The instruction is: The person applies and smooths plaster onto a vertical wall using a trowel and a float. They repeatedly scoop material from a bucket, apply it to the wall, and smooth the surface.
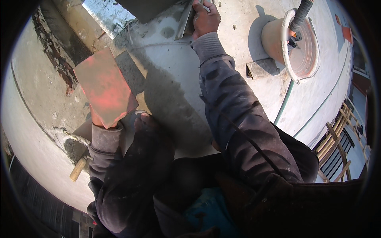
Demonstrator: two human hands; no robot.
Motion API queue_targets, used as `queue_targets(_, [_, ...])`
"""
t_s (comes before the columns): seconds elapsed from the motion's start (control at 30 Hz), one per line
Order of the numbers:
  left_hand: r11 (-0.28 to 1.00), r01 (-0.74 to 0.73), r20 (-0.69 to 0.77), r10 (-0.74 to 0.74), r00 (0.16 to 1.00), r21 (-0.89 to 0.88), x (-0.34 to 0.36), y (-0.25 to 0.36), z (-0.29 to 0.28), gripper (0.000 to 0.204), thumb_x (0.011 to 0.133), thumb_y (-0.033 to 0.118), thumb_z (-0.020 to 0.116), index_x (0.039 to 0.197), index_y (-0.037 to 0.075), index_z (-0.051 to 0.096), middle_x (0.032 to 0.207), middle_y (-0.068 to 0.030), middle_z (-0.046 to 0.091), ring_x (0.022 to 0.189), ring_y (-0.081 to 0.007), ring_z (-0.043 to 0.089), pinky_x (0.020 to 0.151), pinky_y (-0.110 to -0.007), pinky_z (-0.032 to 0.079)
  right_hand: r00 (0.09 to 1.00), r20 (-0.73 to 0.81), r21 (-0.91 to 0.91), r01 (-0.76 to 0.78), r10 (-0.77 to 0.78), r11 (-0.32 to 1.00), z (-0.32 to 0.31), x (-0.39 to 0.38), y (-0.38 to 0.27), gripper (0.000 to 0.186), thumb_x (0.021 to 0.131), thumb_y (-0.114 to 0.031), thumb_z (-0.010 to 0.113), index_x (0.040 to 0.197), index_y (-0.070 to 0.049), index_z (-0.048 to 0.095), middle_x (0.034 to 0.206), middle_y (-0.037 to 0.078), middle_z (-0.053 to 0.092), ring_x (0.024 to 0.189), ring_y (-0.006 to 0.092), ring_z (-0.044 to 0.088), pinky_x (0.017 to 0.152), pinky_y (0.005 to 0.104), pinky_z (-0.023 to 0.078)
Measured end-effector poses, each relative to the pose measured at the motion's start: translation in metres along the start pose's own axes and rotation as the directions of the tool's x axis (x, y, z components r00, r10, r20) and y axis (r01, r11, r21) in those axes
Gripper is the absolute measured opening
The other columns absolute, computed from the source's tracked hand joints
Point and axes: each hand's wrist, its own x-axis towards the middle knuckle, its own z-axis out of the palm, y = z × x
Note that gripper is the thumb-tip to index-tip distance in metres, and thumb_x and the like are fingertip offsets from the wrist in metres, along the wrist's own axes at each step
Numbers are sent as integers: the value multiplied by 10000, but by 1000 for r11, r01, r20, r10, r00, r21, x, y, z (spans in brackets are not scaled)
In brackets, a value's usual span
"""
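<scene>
"Red-tinged flat tile [105,87], 10 o'clock. Main thing, we log it first."

"Got it. Which of our hands is on it?"

"Left hand [96,119], tucked under the lower end. Fingers hidden behind the tile, so we can't tell how they grip."

"And our right hand [207,20]?"

"At 12 o'clock, fingers curled tight around a flat grey tool [185,22]; we see its edge, the grip is mostly covered. Dark grey slab [149,8] near it, toward 11."

"Surroundings, quick."

"Whitish bucket [272,37] at 2 o'clock, black ribbed handle [302,15] rising from it. Wooden handle [79,169] at 8. Shiny metal sheet [109,16] at 11, beyond the tile."

"Anything close to the tile?"

"Bare toes [143,118] at 9, just below its right corner. We also tag bamboo poles [332,135] at 3, well apart from both hands."
</scene>
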Motion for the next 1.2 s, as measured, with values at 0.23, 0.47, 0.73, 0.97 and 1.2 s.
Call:
queue_targets(0.23, [998,-45,-125,49,991,31,-3,4,1,635,1076,450,379,1567,61,275,1563,-198,380,1416,-367,412,1179,-494,360,993,40,102,-115,112,988,11,-20,5,368,935,-161,646,1218,72,614,1017,139,712,952,228,638,856,333,506])
queue_targets(0.47, [999,-42,-111,44,993,19,-7,11,8,621,1072,444,413,1554,67,308,1533,-183,418,1385,-356,437,1153,-492,385,946,23,295,-316,324,902,44,-68,-11,417,888,-110,722,1239,11,533,963,79,658,822,130,584,685,306,465])
queue_targets(0.73, [999,-48,-73,50,996,21,-23,26,7,599,1069,415,425,1549,71,323,1522,-172,435,1377,-353,442,1151,-492,376,920,-36,493,-324,391,808,72,-102,-12,384,900,-56,744,1201,-25,508,952,77,710,796,129,616,662,299,485])
queue_targets(0.97, [972,-121,-198,162,967,202,-23,41,19,589,1063,389,447,1547,75,328,1524,-178,438,1380,-361,444,1153,-509,364,915,36,486,-368,402,793,82,-118,-1,411,916,-69,733,1238,-28,481,970,74,704,793,135,616,658,370,536])
queue_targets(1.2, [969,-107,-259,165,952,224,-14,28,34,504,1005,284,564,1451,67,473,1448,-132,529,1297,-297,536,1119,-434,396,811,222,415,-581,541,700,80,-155,-31,435,905,-105,739,1251,-27,487,949,48,628,750,124,586,586,337,480])
